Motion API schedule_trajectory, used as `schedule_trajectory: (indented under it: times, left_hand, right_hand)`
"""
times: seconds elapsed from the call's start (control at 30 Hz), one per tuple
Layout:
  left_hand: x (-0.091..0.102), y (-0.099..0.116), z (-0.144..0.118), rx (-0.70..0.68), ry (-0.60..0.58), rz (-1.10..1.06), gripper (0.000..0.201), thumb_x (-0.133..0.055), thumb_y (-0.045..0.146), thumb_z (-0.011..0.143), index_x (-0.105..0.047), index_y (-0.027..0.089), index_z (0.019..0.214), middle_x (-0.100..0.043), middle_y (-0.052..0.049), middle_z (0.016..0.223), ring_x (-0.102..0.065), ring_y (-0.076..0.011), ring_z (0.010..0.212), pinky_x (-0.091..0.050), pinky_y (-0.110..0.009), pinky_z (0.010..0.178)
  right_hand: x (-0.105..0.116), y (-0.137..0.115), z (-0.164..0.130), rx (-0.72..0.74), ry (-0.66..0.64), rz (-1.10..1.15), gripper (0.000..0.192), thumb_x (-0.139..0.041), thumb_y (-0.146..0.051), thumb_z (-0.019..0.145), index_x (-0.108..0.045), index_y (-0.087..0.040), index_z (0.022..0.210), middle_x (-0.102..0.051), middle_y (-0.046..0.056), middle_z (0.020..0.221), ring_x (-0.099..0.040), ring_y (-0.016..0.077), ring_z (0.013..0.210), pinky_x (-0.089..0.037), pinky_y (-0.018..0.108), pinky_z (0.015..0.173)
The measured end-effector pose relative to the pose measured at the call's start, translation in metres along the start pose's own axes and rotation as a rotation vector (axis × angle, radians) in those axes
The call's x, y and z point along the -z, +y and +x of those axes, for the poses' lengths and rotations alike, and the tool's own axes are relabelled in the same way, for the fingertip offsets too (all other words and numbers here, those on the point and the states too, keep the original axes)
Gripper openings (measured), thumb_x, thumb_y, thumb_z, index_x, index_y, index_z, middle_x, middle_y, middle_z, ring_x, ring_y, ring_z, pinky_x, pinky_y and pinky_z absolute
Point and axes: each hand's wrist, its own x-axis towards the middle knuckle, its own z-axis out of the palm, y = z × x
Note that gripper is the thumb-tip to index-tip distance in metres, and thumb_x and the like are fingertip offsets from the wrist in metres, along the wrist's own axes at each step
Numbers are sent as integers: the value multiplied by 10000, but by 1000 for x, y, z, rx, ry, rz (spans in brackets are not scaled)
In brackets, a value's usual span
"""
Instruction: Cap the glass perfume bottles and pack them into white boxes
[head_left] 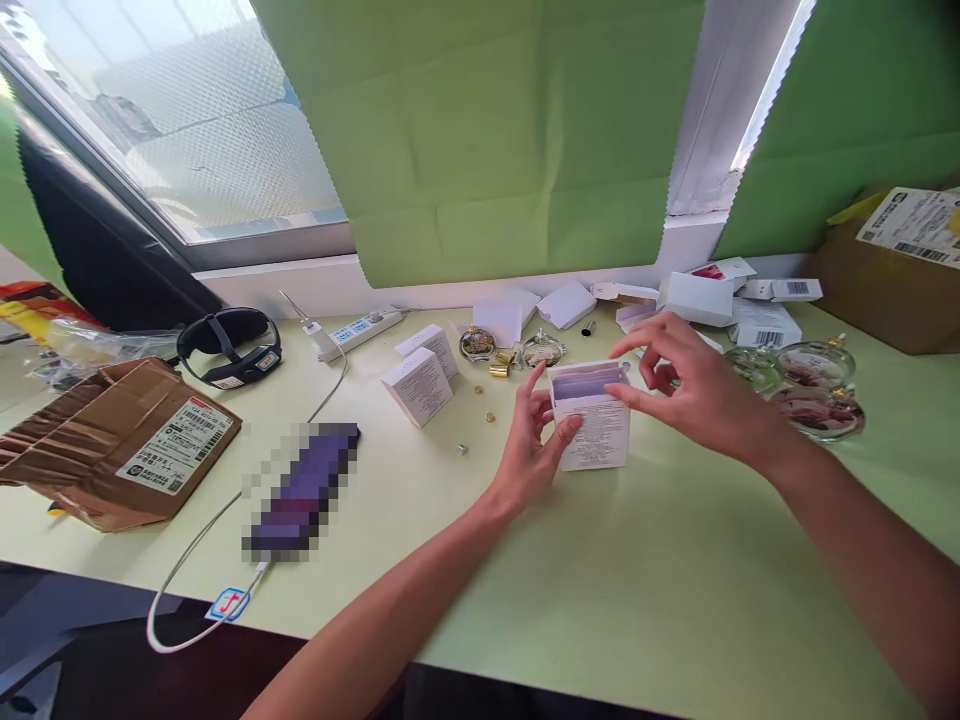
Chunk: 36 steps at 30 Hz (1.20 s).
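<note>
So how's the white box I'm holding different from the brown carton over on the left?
The white box looks much smaller than the brown carton. The white box has lines of text across its front, while the brown carton carries a white label. Your left hand grips the white box, with your right hand at its top; neither touches the brown carton. Both bear print.
</note>
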Motion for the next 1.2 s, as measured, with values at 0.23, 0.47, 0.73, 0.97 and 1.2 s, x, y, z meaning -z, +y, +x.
schedule_trajectory:
  times: [0.23, 0.47, 0.73, 0.97, 1.2]
  left_hand:
    - [12, -1, 8, -129, 85, 55, 668, -653, 339, 926, -258, 412, 1460, -575, -48, 1274, -585, -208, 1195, -483, -404, 1018]
    - [17, -10, 5, -203, 63, 220, 572, -599, 302, 959, -295, 388, 1436, -543, -67, 1361, -551, -204, 1247, -480, -414, 1034]
    - [21, -15, 4, -224, 57, 288, 469, -577, 318, 969, -361, 375, 1382, -487, -63, 1427, -535, -210, 1269, -477, -440, 1055]
    - [23, -12, 5, -269, 18, 343, 371, -543, 273, 988, -441, 359, 1334, -463, -54, 1393, -506, -187, 1267, -503, -375, 1029]
    - [23, -9, 5, -231, 15, 348, 330, -561, 288, 978, -466, 343, 1289, -477, -52, 1366, -520, -182, 1244, -502, -373, 1018]
  right_hand:
    - [2, -10, 42, 204, -129, -156, 163, -627, -373, 911, -721, -242, 932, -648, 41, 1000, -505, 133, 635, -416, 298, 587]
    - [3, -5, 46, 232, -153, -143, 201, -541, -305, 957, -690, -221, 851, -644, 29, 940, -523, 135, 655, -410, 299, 634]
    - [15, 2, 44, 134, -289, -254, 256, -598, -460, 914, -747, -308, 1057, -563, 55, 1184, -544, 153, 716, -415, 319, 626]
    - [15, 0, 45, 174, -288, -216, 252, -557, -432, 925, -754, -279, 967, -561, 68, 1183, -534, 148, 666, -420, 337, 611]
    - [16, 6, 45, 151, -332, -254, 301, -569, -459, 914, -766, -329, 1101, -578, 65, 1239, -572, 173, 725, -435, 336, 616]
